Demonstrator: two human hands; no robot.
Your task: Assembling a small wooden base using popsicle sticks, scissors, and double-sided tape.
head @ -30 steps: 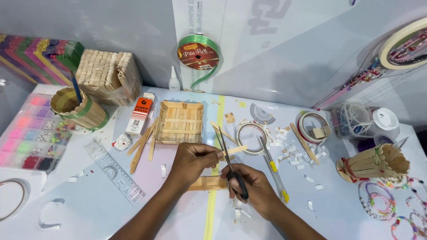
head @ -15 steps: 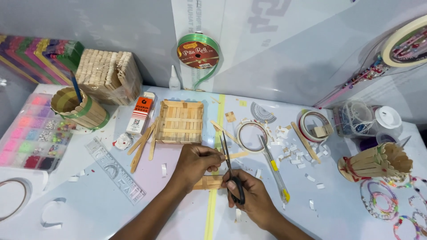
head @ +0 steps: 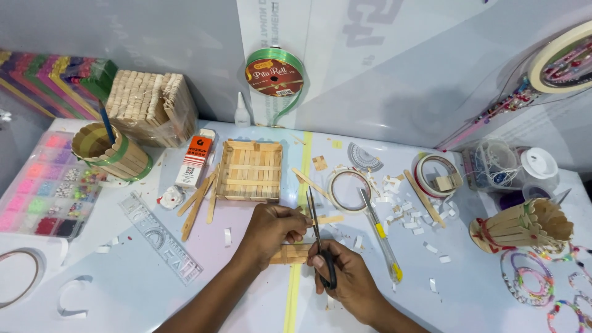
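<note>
Near the front edge of the white counter (head: 493, 296), I am seeing both bare hands working close together over a small piece of joined wooden sticks (head: 295, 253). My left hand (head: 271, 229) is curling its fingers (head: 296, 221) around something small just above that piece; what they are pinching is too small for me to tell. My right hand (head: 345, 280) is gripping the black handles of a pair of scissors (head: 317, 237), fingers closed through the loops, blades pointing away from me and standing slightly apart beside the left fingertips. The stick piece is lying flat on the counter between the two hands, partly under the left one.

Just beyond the hands a square stick tray (head: 250, 170) is sitting flat, with loose sticks (head: 198, 200) lying to its left. A clear ruler (head: 160, 237) is lying diagonally further left. To the right of the scissors a craft knife with a yellow end (head: 381, 237) is resting near a tape ring (head: 348, 190) and scattered white scraps (head: 410, 216). A stick cup (head: 111, 153) holding a blue pencil is standing at far left, a fan-shaped stick holder (head: 524, 227) at far right
</note>
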